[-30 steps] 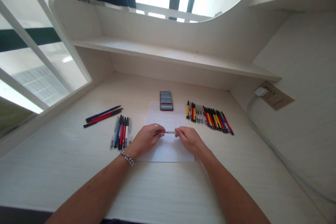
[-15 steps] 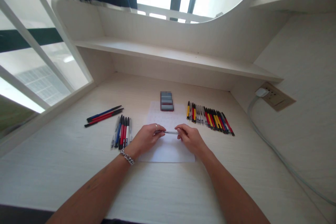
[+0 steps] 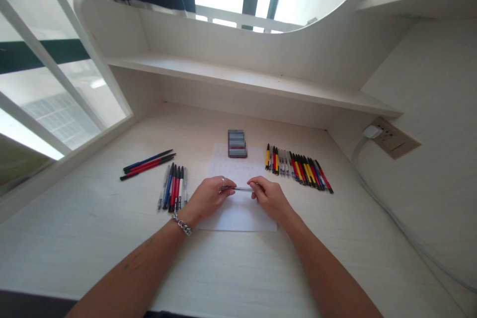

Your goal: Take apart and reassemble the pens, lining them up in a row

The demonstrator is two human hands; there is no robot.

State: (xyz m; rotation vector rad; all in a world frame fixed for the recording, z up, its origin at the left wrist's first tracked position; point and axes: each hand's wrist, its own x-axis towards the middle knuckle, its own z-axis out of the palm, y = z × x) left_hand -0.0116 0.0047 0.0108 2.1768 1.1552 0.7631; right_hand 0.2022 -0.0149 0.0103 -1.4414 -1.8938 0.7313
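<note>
Between my two hands a slim, clear pen lies sideways above a white sheet of paper. My left hand, with a ring and a chain bracelet, pinches its left end. The fingers of my right hand are closed on the other end. Left of my left hand, a row of pens in blue, red, white and clear lies on the desk. Right of my right hand is a longer row of pens, yellow, red, black and clear.
A dark, pixelated block sits at the paper's top edge. Several blue and red pens lie at an angle on the left. A shelf spans the back. A white charger with its cable hangs from the right wall socket.
Almost nothing differs. Both hands keep the clear pen between them over the paper, with only a very slight shift of the fingers.
</note>
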